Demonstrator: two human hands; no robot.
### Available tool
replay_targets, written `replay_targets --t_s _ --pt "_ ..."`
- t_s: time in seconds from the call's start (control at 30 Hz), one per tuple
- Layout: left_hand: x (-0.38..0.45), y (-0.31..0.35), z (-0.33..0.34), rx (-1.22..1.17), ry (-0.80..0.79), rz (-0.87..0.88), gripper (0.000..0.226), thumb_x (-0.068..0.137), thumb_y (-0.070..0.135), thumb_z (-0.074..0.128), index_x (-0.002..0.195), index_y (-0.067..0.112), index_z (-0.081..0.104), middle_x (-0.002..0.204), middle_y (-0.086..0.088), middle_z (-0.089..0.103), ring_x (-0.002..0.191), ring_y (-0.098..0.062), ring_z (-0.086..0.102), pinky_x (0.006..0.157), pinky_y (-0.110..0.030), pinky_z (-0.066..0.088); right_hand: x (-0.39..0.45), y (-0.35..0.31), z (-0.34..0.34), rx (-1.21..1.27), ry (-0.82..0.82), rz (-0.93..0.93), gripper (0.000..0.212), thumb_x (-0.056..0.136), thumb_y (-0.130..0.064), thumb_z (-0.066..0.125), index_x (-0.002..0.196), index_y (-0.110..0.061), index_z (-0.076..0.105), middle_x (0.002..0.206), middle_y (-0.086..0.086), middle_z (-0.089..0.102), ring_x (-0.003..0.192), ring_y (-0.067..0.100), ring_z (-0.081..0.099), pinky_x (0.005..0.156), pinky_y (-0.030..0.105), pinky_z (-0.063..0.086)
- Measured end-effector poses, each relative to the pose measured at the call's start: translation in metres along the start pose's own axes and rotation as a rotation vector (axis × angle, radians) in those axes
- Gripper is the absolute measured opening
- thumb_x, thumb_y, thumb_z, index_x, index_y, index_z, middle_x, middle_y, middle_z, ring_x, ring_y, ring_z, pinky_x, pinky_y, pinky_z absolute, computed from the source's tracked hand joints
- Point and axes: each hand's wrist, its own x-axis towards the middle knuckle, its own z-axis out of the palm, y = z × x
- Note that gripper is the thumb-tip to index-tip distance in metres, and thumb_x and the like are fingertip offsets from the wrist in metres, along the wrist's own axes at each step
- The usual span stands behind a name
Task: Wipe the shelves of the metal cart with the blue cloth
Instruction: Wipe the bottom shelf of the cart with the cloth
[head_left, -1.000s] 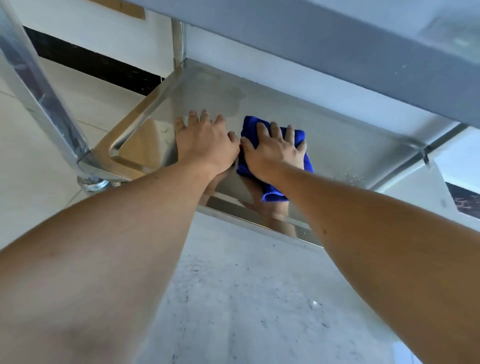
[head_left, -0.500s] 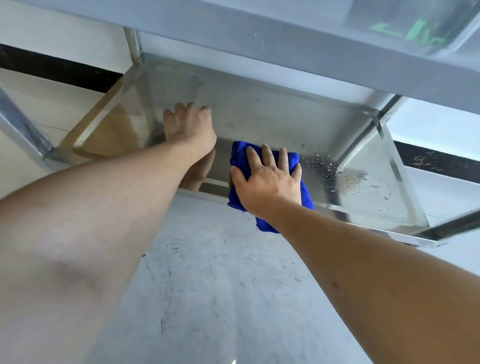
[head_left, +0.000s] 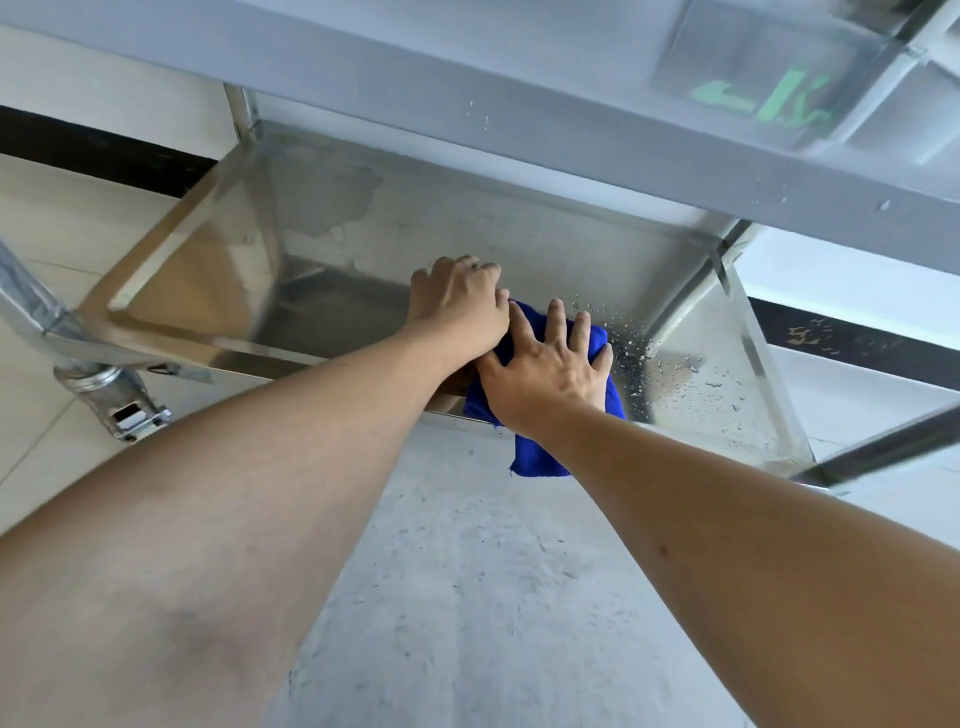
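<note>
Right hand (head_left: 548, 371), fingers spread flat, pinning folded blue cloth (head_left: 540, 457).
I see its long axis crossing the steel cart shelf's (head_left: 332, 306) front edge; left hand (head_left: 457, 306) curled alongside.

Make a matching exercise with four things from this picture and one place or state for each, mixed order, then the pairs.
Things:
1. blue cloth
2. left hand
3. water drops
4. caster wheel

Places or states:
A. under the cart's left corner
B. on the shelf, right of the cloth
C. pressed flat under the right hand
D. resting bare on the shelf

Pairs: 1-C, 2-D, 3-B, 4-A
</note>
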Motion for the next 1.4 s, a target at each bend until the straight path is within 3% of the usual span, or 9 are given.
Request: replay_targets --t_s 0.13,0.3,0.67,0.83,0.93,1.03,1.1,1.23,1.4 --pt "-0.001 -0.003 0.002 -0.010 0.074 -0.011 0.030 0.097 0.039 0.038 0.092 0.018 0.059 0.107 -0.005 0.067 0.104 -0.030 0.055 0.087 -0.042 0.039 0.015 0.007 -0.001 -0.010 0.011 -0.012 0.065 0.093 -0.066 0.021 0.156 -0.047 0.016 0.170 0.005 0.005 0.154 0.034 -0.003 0.119 0.061 -0.002" --pt "-0.004 -0.009 0.016 0.027 0.123 0.018 0.033 0.096 0.034 0.040 0.106 0.015 0.065 0.120 -0.004 0.064 0.114 -0.030 0.053 0.096 -0.044 0.037 0.050 0.018 -0.004 -0.031 0.030 0.017 0.064 0.095 -0.069 0.019 0.155 -0.046 0.020 0.170 0.004 0.008 0.155 0.033 0.000 0.120 0.060 0.002" --pt "-0.004 -0.009 0.023 0.080 0.151 0.036 0.036 0.093 0.034 0.037 0.109 0.014 0.062 0.120 -0.009 0.063 0.113 -0.030 0.051 0.098 -0.049 0.037 0.170 0.028 -0.011 -0.038 0.118 0.130 0.058 0.089 -0.067 0.023 0.135 -0.040 0.046 0.148 0.005 0.043 0.140 0.032 0.028 0.107 0.058 0.023" --pt "-0.005 -0.007 0.021 0.104 0.173 0.047 0.035 0.089 0.033 0.039 0.106 0.015 0.063 0.112 -0.007 0.065 0.107 -0.029 0.054 0.094 -0.049 0.040 0.203 0.034 -0.020 -0.006 0.116 0.129 0.059 0.089 -0.065 0.023 0.138 -0.039 0.043 0.152 0.005 0.041 0.142 0.033 0.027 0.107 0.058 0.022" --pt "-0.004 -0.007 0.021 0.104 0.168 0.049 0.037 0.088 0.035 0.038 0.108 0.015 0.063 0.115 -0.007 0.065 0.108 -0.029 0.054 0.094 -0.049 0.040 0.209 0.036 -0.021 0.006 0.136 0.147 0.069 0.092 -0.066 0.023 0.154 -0.036 0.025 0.166 0.006 0.023 0.153 0.034 0.009 0.113 0.058 0.014" --pt "-0.004 -0.007 0.022 0.113 0.172 0.053 0.037 0.088 0.035 0.038 0.109 0.016 0.062 0.116 -0.007 0.063 0.108 -0.029 0.054 0.093 -0.048 0.040 0.205 0.036 -0.018 0.003 0.276 0.132 0.062 0.094 -0.063 0.027 0.139 -0.023 0.043 0.146 0.016 0.043 0.139 0.037 0.030 0.107 0.053 0.024" --pt "-0.004 -0.007 0.022 0.121 0.175 0.057 0.037 0.089 0.036 0.037 0.109 0.016 0.061 0.116 -0.006 0.063 0.108 -0.029 0.054 0.093 -0.048 0.041 0.200 0.037 -0.017 0.000 0.272 0.106 0.057 0.095 -0.062 0.027 0.131 -0.024 0.049 0.135 0.013 0.049 0.127 0.036 0.039 0.102 0.052 0.029" --pt "-0.005 -0.007 0.021 0.111 0.187 0.057 0.037 0.088 0.036 0.036 0.106 0.016 0.061 0.113 -0.007 0.063 0.105 -0.029 0.055 0.091 -0.048 0.042 0.190 0.043 -0.016 -0.015 0.153 0.067 0.053 0.096 -0.059 0.026 0.136 -0.030 0.046 0.145 0.007 0.045 0.137 0.034 0.032 0.110 0.054 0.023" --pt "-0.004 -0.004 0.019 0.097 0.178 0.058 0.032 0.089 0.034 0.038 0.101 0.017 0.062 0.113 -0.005 0.063 0.104 -0.028 0.054 0.090 -0.046 0.039 0.150 0.058 -0.010 -0.025 0.135 0.024 0.056 0.094 -0.061 0.024 0.143 -0.037 0.037 0.150 0.004 0.040 0.141 0.032 0.026 0.113 0.055 0.019"
